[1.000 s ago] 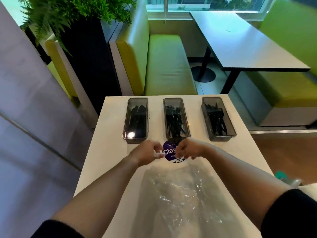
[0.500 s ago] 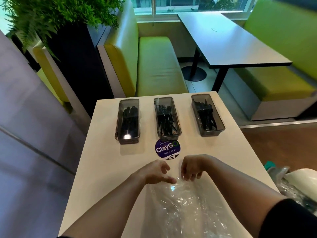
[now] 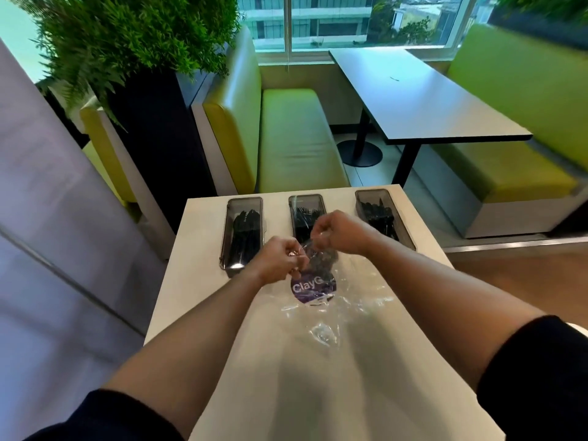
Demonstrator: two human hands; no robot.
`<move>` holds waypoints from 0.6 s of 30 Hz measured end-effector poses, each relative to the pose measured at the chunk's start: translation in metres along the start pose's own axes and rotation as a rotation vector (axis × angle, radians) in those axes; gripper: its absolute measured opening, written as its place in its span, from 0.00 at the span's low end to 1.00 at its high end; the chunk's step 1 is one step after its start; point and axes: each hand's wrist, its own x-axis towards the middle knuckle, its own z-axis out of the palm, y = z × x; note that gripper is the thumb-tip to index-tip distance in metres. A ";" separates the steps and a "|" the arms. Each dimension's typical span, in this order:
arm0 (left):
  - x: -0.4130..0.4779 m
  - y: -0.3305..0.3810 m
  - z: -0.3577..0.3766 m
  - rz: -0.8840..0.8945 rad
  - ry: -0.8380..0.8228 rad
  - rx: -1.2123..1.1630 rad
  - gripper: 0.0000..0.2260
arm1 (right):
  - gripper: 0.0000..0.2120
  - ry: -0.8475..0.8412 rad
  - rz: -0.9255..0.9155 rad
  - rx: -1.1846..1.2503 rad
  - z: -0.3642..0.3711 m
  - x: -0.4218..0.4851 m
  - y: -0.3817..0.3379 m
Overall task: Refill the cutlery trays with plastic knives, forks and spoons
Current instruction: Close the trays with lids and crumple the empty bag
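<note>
Three smoky transparent cutlery trays stand in a row at the far edge of the white table (image 3: 203, 300). The left tray (image 3: 243, 232) holds black knives, the middle tray (image 3: 306, 214) black forks, the right tray (image 3: 383, 218) more black cutlery. My left hand (image 3: 280, 261) and my right hand (image 3: 339, 232) both pinch the top edge of a clear plastic bag (image 3: 337, 300), lifted above the table in front of the middle tray. The bag hangs down over a round purple sticker (image 3: 313, 286). I cannot see any cutlery in the bag.
A green bench seat (image 3: 296, 141) and a dark dining table (image 3: 423, 100) lie beyond the white table. A planter with ferns (image 3: 133, 43) stands at the left. A grey partition wall (image 3: 41, 218) runs along the left side.
Both hands went from the table surface up and forward, lifting the clear bag by its top edge. The bag lay flat on the table before.
</note>
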 end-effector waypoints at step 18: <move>-0.027 0.035 -0.039 0.233 0.442 -0.547 0.04 | 0.38 0.223 0.211 1.067 -0.012 -0.036 -0.014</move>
